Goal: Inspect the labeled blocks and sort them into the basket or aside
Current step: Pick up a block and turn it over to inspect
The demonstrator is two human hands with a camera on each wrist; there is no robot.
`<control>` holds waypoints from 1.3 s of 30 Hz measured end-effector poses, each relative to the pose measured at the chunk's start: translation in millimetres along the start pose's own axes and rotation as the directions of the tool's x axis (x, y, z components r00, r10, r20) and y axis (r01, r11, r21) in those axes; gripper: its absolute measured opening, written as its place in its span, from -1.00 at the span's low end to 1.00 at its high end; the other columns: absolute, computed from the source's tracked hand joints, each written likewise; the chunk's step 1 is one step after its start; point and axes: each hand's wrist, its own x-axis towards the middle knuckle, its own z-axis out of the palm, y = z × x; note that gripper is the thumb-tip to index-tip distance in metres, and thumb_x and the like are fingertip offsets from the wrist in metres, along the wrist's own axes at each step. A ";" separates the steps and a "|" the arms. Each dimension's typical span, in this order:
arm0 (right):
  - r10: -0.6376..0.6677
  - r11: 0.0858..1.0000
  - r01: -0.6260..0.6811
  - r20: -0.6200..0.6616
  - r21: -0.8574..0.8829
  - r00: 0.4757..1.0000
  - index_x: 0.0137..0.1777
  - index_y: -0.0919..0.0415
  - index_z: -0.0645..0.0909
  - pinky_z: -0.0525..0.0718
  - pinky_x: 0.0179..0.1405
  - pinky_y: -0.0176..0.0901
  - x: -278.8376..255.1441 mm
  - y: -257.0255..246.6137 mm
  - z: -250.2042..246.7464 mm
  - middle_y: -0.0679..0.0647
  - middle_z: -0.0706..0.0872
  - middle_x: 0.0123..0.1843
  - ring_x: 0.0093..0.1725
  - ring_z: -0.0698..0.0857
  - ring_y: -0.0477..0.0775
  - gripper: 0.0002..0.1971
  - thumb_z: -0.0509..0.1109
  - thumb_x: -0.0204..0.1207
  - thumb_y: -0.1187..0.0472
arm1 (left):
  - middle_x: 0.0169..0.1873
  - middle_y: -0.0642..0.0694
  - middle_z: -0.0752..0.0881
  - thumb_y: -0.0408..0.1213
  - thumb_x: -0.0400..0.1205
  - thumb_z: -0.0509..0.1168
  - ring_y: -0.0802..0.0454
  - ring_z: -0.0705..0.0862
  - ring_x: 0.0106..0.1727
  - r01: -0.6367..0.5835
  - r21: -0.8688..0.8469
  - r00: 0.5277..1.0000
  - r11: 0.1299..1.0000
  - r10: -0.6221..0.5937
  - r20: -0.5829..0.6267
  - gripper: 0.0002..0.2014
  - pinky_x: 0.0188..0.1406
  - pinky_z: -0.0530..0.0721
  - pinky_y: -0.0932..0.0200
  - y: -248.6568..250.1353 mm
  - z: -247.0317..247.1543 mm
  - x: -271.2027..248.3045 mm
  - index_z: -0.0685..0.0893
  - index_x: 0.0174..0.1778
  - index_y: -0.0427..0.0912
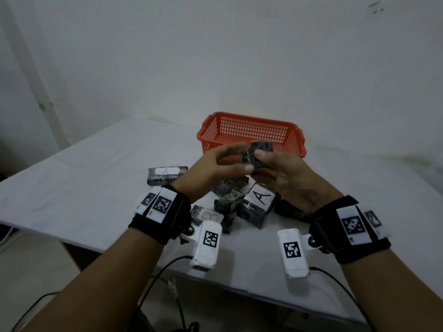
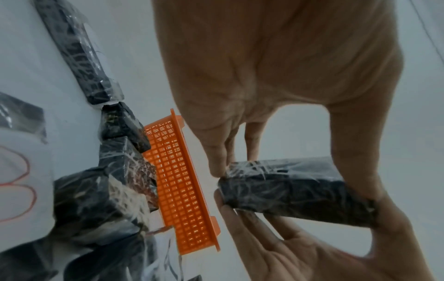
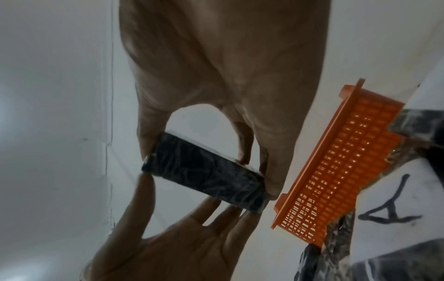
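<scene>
Both hands hold one dark, plastic-wrapped block (image 1: 257, 153) in the air, just in front of the orange basket (image 1: 251, 117). My left hand (image 1: 243, 158) pinches it between thumb and fingertips (image 2: 217, 167). From the other side my right hand (image 1: 262, 164) grips it with the thumb on top. The wrist views show the same block (image 3: 206, 175) held at both ends; no label on it can be read. Nothing shows inside the basket.
Below the hands, a pile of wrapped blocks lies on the white table (image 1: 96, 176): a flat one labelled A (image 1: 165, 174), a big one labelled A (image 1: 260, 200), one with a red B (image 1: 208, 215), and several unlabelled-looking ones (image 1: 230, 185). A wall stands behind the basket.
</scene>
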 end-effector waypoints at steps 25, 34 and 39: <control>-0.043 0.999 0.044 0.053 -0.017 0.998 0.25 0.07 0.77 0.74 0.29 -0.21 -4.8 16.0 -9.9 0.07 0.87 0.22 0.34 0.80 0.05 -0.69 0.38 0.55 0.13 | 0.24 -0.17 0.82 -0.05 0.64 0.40 -0.11 0.78 0.33 0.024 -0.072 0.999 0.997 -0.027 -0.043 -0.56 0.52 0.61 -0.22 4.8 18.4 -5.3 0.74 0.37 -0.22; -0.084 0.996 0.084 0.037 -0.002 0.996 0.27 0.14 0.76 0.74 0.20 -0.26 -1.4 19.9 -16.7 0.04 0.87 0.19 0.28 0.82 0.01 -0.67 0.54 0.49 0.27 | 0.34 -0.34 0.73 -0.13 0.67 0.35 -0.19 0.71 0.41 0.032 -0.101 0.998 0.994 -0.027 0.057 -0.57 0.55 0.58 -0.19 3.6 15.7 -4.1 0.68 0.43 -0.24; -0.060 0.998 0.059 0.015 0.019 0.998 0.38 0.29 0.72 0.62 0.53 0.05 -0.9 18.5 -15.0 0.31 0.78 0.37 0.45 0.72 0.24 -0.48 0.54 0.44 0.08 | 0.24 -0.25 0.80 -0.18 0.59 0.40 -0.23 0.75 0.33 0.031 -0.058 0.999 0.998 -0.032 -0.022 -0.63 0.52 0.60 -0.27 0.8 14.9 -1.3 0.75 0.32 -0.15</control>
